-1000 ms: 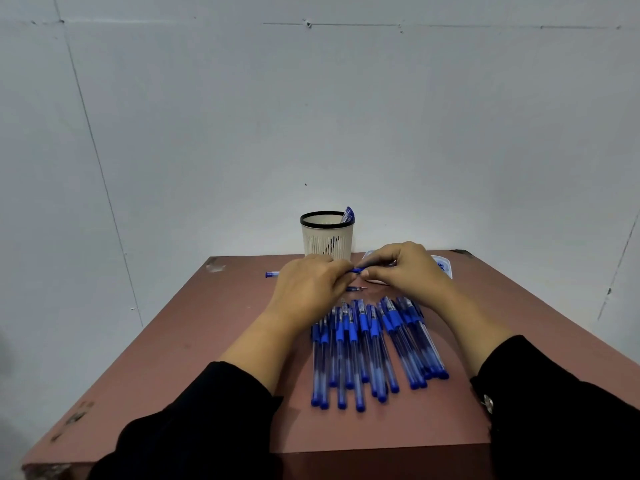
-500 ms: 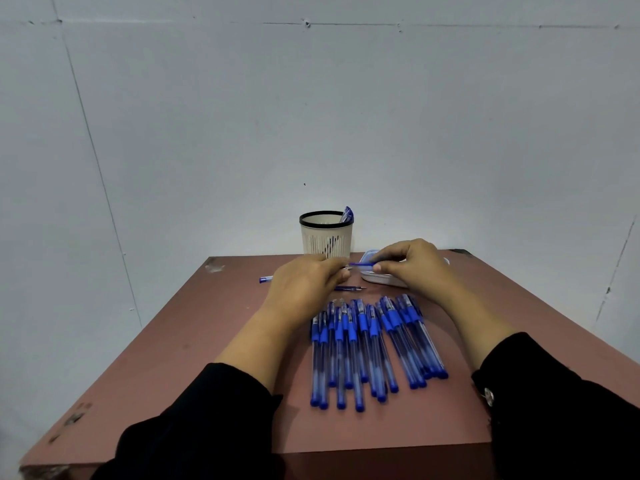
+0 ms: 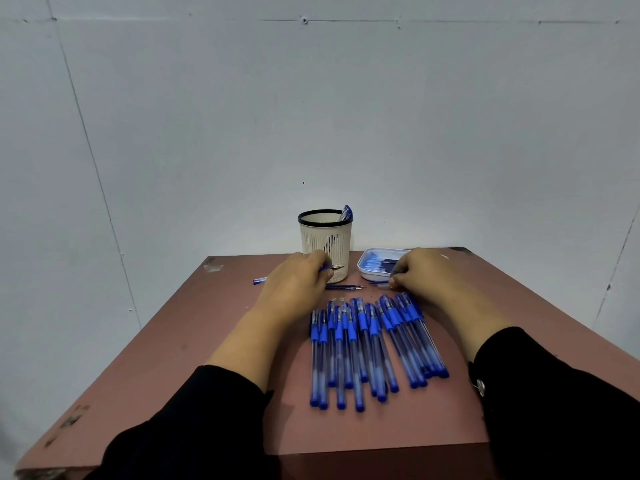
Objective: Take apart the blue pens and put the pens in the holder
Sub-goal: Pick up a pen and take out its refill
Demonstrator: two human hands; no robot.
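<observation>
Head view, and both hands are out over the reddish-brown surface [image 3: 194, 341]: the left hand [image 3: 294, 285] has its fingers curled round a blue pen barrel [image 3: 259, 281], whose capped end pokes out past the knuckles on the far-left side while the metal tip shows just beyond the fingertips, right in front of the holder. The right hand [image 3: 420, 271] has its fingers pinched on a thin blue refill [image 3: 379, 282], which juts out toward the left hand from between the fingertips. There is a clear gap between the two sets of fingers, and in that gap, slightly nearer the person, a loose refill [image 3: 344, 287] lies flat on the surface. The cream slotted holder [image 3: 325, 237] with its black rim stands upright just beyond the left fingers, one blue pen piece leaning out of its top at the right. Just beyond the right fingers sits a shallow white tray [image 3: 363, 268] with blue pieces lying in it. Below both hands, toward the person, a row of blue pens [image 3: 370, 348] lies side by side, tips pointing up toward the fingers. Black sleeves [image 3: 554, 393] cover both forearms.
</observation>
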